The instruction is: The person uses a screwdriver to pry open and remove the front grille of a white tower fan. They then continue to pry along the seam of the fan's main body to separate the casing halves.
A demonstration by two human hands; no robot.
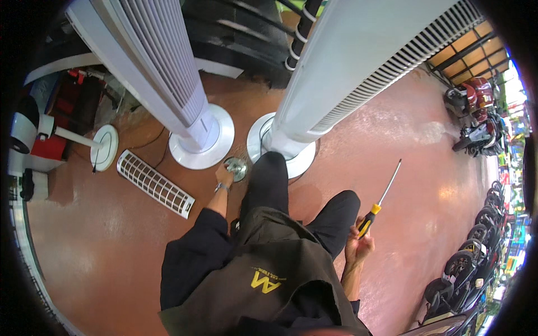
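Note:
My right hand (360,242) is closed round the yellow and black handle of a screwdriver (368,220), its long metal shaft pointing up and away. On the floor between two tower fans sits a small shiny metal dish (239,169). My left hand (223,176) reaches down to the dish's left side, fingers drawn together at its rim; what they hold, if anything, is too small to make out. The left tower fan (185,106) stands on a round white base. A larger white tower fan (336,73) rises at the right on its own round base, just beyond my knee.
A long white grille panel (154,183) lies on the reddish floor at the left. Beyond it, a white pedestal fan (103,147) lies or leans near a red and dark cabinet. Motorcycles (476,241) line the right edge. Dark bars run along the back.

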